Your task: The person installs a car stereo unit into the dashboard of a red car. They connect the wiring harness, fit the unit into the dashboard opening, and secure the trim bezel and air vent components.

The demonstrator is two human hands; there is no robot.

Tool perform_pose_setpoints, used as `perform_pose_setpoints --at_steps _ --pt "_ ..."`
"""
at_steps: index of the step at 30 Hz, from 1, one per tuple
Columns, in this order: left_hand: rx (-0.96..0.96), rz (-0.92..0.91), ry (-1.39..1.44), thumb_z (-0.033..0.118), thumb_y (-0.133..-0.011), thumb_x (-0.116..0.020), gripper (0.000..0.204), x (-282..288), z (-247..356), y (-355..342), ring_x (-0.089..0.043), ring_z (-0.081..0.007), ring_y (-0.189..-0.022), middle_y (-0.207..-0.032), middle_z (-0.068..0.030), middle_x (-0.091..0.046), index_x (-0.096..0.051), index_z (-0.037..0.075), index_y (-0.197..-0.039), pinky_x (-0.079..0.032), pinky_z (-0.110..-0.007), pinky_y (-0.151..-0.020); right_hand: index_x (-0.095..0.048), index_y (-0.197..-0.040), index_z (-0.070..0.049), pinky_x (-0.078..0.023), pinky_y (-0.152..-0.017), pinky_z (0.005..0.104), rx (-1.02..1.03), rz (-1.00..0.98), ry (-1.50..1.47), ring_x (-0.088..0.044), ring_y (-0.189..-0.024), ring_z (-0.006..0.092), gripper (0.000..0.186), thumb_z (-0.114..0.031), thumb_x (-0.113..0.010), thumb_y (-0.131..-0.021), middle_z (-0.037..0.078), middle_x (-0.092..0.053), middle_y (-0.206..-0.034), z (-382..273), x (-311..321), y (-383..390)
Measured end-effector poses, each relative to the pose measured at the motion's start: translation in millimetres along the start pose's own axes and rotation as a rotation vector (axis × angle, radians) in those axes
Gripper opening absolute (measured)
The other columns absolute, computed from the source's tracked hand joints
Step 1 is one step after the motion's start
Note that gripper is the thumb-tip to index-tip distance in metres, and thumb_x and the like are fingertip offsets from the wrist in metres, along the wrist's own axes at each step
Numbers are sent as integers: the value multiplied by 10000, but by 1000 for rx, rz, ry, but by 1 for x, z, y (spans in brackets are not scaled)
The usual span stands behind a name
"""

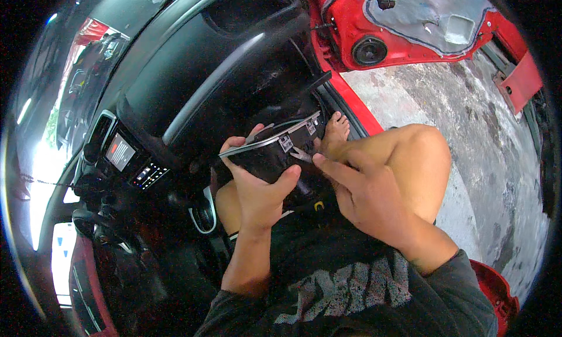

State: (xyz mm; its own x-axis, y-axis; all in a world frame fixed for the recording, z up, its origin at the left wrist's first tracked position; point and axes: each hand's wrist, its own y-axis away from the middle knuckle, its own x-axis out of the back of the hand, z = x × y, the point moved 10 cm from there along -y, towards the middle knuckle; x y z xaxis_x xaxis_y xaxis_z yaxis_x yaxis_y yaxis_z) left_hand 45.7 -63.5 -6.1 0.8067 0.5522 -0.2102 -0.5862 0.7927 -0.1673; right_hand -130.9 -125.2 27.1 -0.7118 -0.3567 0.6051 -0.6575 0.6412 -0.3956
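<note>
My left hand (257, 188) grips a black dashboard trim panel (272, 150) with a silver edge, holding it from below and from the left over my lap. My right hand (366, 193) is at the panel's right side, its fingertips pinching a small grey clip or connector (301, 155) on the back of the panel. The panel is tilted, its silver strip running up to the right. My bare foot (335, 132) and bent knee (418, 155) lie just behind the hands.
The black dashboard (193, 74) curves across the upper left, with a centre console screen (120, 152) and lit buttons (146, 174). The open red car door (410, 27), stripped of its lining, shows a round speaker (369, 50). Concrete ground (486, 161) lies to the right.
</note>
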Motion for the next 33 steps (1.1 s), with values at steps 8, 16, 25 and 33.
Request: perform_pose_setpoints --at_steps 8,16,25,33 --pt "88 22 157 -118 -685 -783 917 -2 -14 4 -483 -292 -1341 -1488 -200 -426 -250 151 -1382 -416 -452 -1143 -708 -1205 -5 -546 -834 386 -18 35 -366 -711 -919 331 290 10 -655 -921 200 -708 -986 15 -8 -10" --pt "24 -66 66 -102 -682 -777 934 7 -22 1 -468 -307 -1362 -1505 -231 -390 -225 153 -1391 -392 -467 -1164 -700 -1224 7 -506 -807 299 -326 -243 -616 -630 -903 121 250 -52 -645 -988 98 -727 -995 41 -35 -2" --pt "84 -46 -29 -108 -688 -783 945 15 -30 9 -486 -282 -1329 -1472 -205 -414 -223 136 -1409 -418 -440 -1141 -680 -1208 -53 -562 -708 424 -150 -123 -332 -704 -796 307 258 -82 -630 -956 175 -728 -960 36 -29 3" --pt "254 98 1 -136 -689 -772 899 13 -47 26 -532 -233 -1248 -1367 -132 -485 -280 136 -1392 -462 -407 -1084 -630 -1242 -106 -573 -667 518 -66 -138 -8 -702 -817 425 300 -115 -617 -942 213 -709 -988 32 -37 13"
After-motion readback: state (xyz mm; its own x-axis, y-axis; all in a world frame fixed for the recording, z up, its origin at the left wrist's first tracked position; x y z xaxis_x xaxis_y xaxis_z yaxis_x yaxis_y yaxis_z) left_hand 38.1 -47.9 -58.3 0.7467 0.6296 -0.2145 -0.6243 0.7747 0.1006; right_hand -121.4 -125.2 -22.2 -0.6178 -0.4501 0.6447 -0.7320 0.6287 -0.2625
